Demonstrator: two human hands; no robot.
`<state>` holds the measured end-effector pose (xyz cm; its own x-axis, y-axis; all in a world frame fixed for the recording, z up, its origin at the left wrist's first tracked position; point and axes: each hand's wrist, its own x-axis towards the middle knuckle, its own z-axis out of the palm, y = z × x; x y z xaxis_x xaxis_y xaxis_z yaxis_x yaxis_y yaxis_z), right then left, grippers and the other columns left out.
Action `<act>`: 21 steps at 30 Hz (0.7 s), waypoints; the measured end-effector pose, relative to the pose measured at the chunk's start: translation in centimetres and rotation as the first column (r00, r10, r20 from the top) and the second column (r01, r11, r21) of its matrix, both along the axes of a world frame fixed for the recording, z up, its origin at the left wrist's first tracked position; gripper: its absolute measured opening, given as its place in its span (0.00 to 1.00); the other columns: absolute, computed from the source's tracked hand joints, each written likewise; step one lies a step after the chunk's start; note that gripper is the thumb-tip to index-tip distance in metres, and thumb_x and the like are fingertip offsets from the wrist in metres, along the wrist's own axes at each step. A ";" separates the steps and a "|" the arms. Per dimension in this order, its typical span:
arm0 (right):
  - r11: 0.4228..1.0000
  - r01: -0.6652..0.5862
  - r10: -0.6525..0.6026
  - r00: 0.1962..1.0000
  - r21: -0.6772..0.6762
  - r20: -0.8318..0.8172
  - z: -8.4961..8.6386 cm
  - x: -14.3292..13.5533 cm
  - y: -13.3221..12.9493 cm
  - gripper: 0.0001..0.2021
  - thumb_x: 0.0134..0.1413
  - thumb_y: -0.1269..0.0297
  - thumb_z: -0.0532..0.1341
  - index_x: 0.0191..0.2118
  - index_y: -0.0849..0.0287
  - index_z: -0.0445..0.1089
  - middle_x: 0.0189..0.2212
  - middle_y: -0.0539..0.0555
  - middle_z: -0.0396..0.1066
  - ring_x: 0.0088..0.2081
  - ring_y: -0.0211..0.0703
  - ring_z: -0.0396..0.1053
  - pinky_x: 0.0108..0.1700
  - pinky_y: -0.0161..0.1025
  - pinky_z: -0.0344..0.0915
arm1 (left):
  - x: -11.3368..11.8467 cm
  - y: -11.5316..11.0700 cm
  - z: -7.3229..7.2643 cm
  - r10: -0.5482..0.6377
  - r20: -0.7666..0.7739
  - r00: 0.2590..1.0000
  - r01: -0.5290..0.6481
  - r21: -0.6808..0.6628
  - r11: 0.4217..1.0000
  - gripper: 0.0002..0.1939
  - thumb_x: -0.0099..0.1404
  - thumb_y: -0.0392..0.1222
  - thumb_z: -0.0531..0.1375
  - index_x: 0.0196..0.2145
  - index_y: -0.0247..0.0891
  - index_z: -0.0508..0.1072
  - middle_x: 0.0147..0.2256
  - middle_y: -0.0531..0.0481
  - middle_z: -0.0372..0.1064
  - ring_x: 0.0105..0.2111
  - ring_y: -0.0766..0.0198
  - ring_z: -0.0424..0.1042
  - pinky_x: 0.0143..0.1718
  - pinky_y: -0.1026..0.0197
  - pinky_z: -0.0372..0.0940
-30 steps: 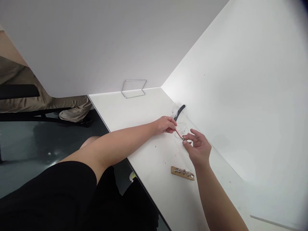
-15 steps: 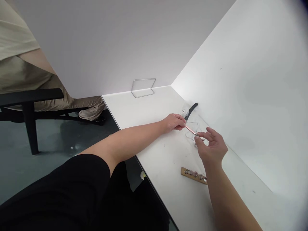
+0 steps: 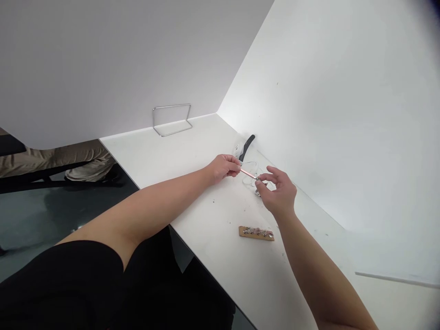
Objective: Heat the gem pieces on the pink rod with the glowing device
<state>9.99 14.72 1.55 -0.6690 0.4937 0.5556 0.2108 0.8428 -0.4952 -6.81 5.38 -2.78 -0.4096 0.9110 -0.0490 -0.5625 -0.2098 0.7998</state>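
Observation:
A thin pink stick (image 3: 248,173) spans the gap between my two hands above the white table. My left hand (image 3: 226,167) pinches its left end. At its other end, the thumb and forefinger of my right hand (image 3: 277,189) are closed on a small metallic piece (image 3: 257,179), too small to make out. Under the stick lies a loop of clear cord (image 3: 253,165). Nearer to me, a brown strip (image 3: 256,233) bears several shiny metal pieces. A small white and dark item beneath my right fingers is mostly hidden.
A black curved handle (image 3: 248,145) lies beyond my left hand near the right wall. A wire stand (image 3: 172,134) stands at the back panel. A seated person's trouser leg (image 3: 89,160) shows past the table's left edge.
The view has turned to the right, so the table and both hands sit further left in the picture. Both hands keep their hold, and the brown strip now shows in full.

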 end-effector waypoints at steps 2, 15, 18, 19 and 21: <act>1.000 -0.001 0.001 1.000 0.013 -0.002 0.1 0.0 -0.1 0.22 0.42 0.67 0.64 0.47 0.58 0.64 0.28 0.52 0.74 0.36 0.48 0.74 0.20 0.36 0.67 | 0.0 0.0 0.0 0.003 0.001 1.000 -0.003 0.000 1.000 0.07 0.49 0.23 0.59 0.23 0.31 0.67 0.18 0.50 0.66 0.21 0.69 0.68 0.25 0.66 0.60; 0.997 -0.013 0.013 1.000 0.081 -0.006 0.1 0.1 0.1 0.20 0.43 0.66 0.64 0.45 0.55 0.64 0.27 0.49 0.74 0.31 0.47 0.75 0.40 0.54 0.70 | 0.3 -0.2 0.5 0.001 0.026 1.000 0.000 -0.017 1.000 0.06 0.49 0.23 0.58 0.23 0.31 0.67 0.18 0.50 0.66 0.21 0.70 0.68 0.25 0.67 0.60; 0.998 -0.027 0.029 0.999 0.058 -0.041 0.2 0.3 0.3 0.20 0.42 0.67 0.65 0.45 0.55 0.65 0.28 0.49 0.74 0.32 0.46 0.75 0.47 0.57 0.66 | -0.2 -0.1 0.3 0.032 0.031 0.999 -0.031 -0.015 0.999 0.06 0.49 0.23 0.58 0.23 0.31 0.67 0.17 0.50 0.66 0.20 0.70 0.67 0.24 0.67 0.60; 0.999 -0.029 0.032 0.997 0.036 -0.068 0.3 0.4 0.5 0.20 0.42 0.67 0.65 0.45 0.56 0.65 0.28 0.49 0.73 0.33 0.46 0.74 0.49 0.57 0.65 | -0.5 -0.1 0.2 0.054 0.034 0.998 -0.054 -0.014 0.998 0.06 0.50 0.24 0.58 0.23 0.31 0.66 0.17 0.50 0.66 0.20 0.70 0.67 0.24 0.67 0.59; 0.999 -0.018 0.014 0.992 -0.030 -0.128 0.6 0.7 0.8 0.21 0.42 0.68 0.66 0.46 0.57 0.66 0.29 0.50 0.73 0.35 0.45 0.74 0.51 0.56 0.64 | -1.2 -0.2 0.2 0.102 0.040 0.994 -0.101 -0.010 0.995 0.06 0.50 0.25 0.59 0.23 0.32 0.66 0.17 0.51 0.65 0.20 0.70 0.67 0.24 0.67 0.60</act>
